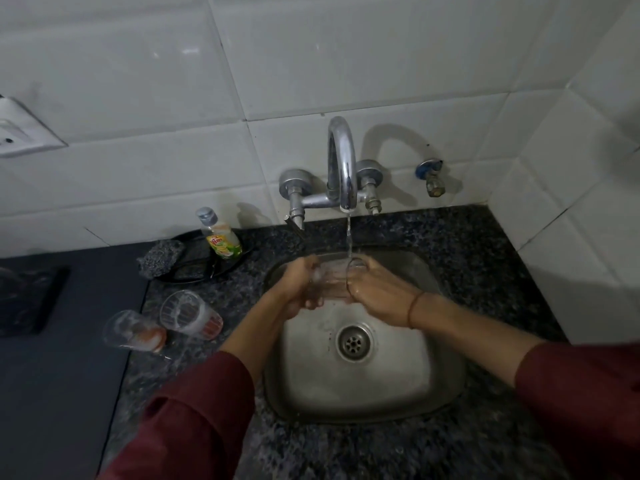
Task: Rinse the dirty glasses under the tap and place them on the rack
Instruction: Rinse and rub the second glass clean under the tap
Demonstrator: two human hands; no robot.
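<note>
Left hand [300,286], right hand [378,293] round glass [330,281]

1 wide-angle camera, worn on the person's head, is looking forward and steeply down from over the front edge of the counter [485,271]. It is facing the tiled wall [138,81], with the tap [341,168] sitting just above the frame's middle and the sink [398,375] lying directly below the lens. It is working at close range: the left sleeve [194,420] and right sleeve [581,393] are showing at the bottom corners, and the left hand [298,285] and right hand [377,296] are holding the glass [330,282] near the centre. The lens is bowing the tile lines toward the edges.
</note>
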